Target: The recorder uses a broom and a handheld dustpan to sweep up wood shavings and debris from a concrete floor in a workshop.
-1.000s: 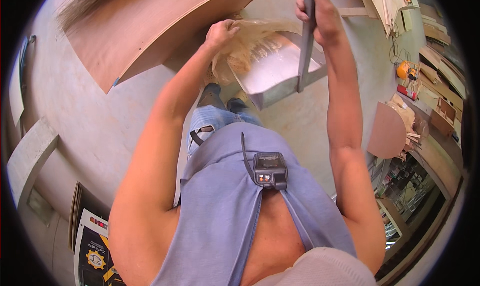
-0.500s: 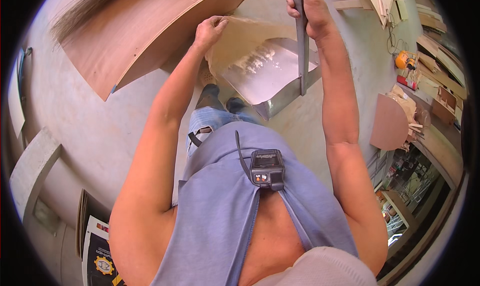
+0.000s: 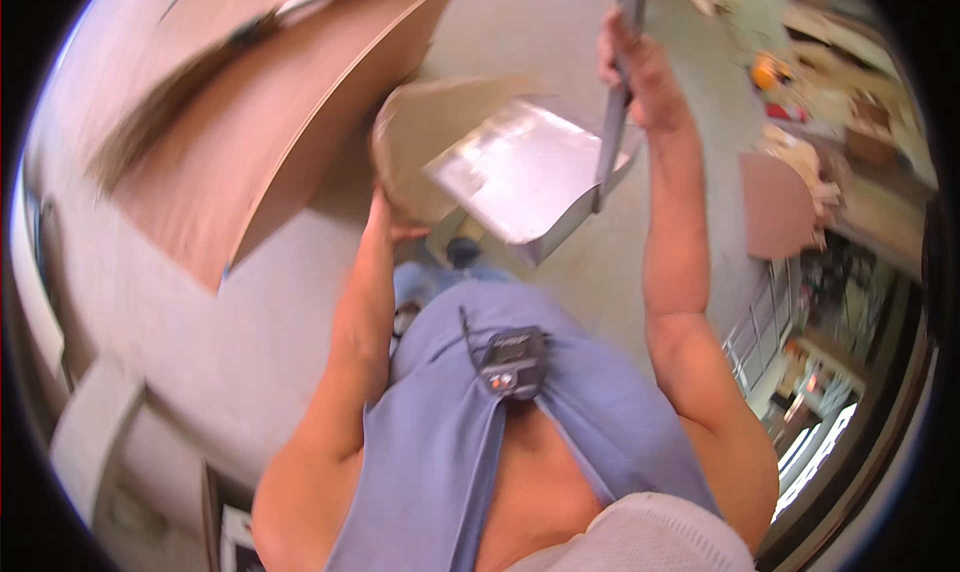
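Observation:
My right hand (image 3: pixel 645 77) is closed round the long grey handle of a metal dustpan (image 3: pixel 530 177). The pan tilts toward a beige bag (image 3: pixel 405 152) on its left, its far-left edge at the bag's wide mouth. Pale dust or shavings lie on the pan's left part. At the bag's near left side is my left hand (image 3: pixel 383 222), blurred, thumb out to the right and apart from the fingers. It lies against the bag's outside; the fingertips are partly hidden. What is inside the bag does not show.
A brown curved wooden panel (image 3: pixel 270 122) stands at left, a broom (image 3: pixel 190 92) lying across it. At right are a rounded brown board (image 3: pixel 775 207), wood offcuts and an orange tool (image 3: pixel 770 72). A pale curved piece (image 3: pixel 95 432) stands at lower left.
My left hand has let go of the bag's upper rim and moved down to its near side. Most of the pale material has left the dustpan, and the view has shifted.

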`<state>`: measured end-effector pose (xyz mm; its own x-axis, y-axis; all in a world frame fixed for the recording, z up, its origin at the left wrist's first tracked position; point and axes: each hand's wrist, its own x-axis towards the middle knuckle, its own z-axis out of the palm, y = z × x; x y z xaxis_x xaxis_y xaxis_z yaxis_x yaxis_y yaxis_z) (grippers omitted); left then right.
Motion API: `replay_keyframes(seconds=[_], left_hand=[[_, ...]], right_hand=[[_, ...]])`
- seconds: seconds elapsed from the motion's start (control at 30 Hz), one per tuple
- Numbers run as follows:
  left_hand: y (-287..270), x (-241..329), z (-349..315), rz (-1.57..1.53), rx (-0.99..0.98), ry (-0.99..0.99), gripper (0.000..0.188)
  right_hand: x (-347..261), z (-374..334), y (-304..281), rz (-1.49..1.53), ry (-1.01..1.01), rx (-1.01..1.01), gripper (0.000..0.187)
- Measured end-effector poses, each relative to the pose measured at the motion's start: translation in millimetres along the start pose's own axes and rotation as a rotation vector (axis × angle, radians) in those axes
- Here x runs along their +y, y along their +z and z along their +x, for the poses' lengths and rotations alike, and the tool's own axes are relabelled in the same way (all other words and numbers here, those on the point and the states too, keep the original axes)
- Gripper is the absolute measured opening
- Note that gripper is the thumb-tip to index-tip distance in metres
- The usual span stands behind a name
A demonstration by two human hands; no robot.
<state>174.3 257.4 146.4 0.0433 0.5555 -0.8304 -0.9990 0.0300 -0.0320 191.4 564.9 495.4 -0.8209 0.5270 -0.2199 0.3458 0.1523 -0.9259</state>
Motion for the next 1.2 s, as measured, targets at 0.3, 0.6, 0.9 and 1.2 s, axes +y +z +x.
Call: replay_keyframes(seconds=[0.3, 0.6, 0.9, 1.2], left_hand=[[-73.6, 95.3, 110.3, 0.010, -0.223, -0.103, 0.017], [-102.8, 115.0, 31.4, 0.664, 0.363, 0.155, 0.029], [-17.4, 135.8, 4.1, 0.620, 0.274, 0.098, 0.034], [-67.2, 89.6, -84.7, 0.852, 0.369, 0.239, 0.033]], right_hand=[[76.7, -135.9, -59.7, 0.235, -0.026, 0.583, 0.043], [156.9, -285.0, -122.4, 0.496, -0.089, 1.410, 0.041], [388.3, -395.1, -81.2, 0.389, 0.370, 1.655, 0.043], [489.3, -537.0, -91.1, 0.444, 0.575, 1.859, 0.037]])
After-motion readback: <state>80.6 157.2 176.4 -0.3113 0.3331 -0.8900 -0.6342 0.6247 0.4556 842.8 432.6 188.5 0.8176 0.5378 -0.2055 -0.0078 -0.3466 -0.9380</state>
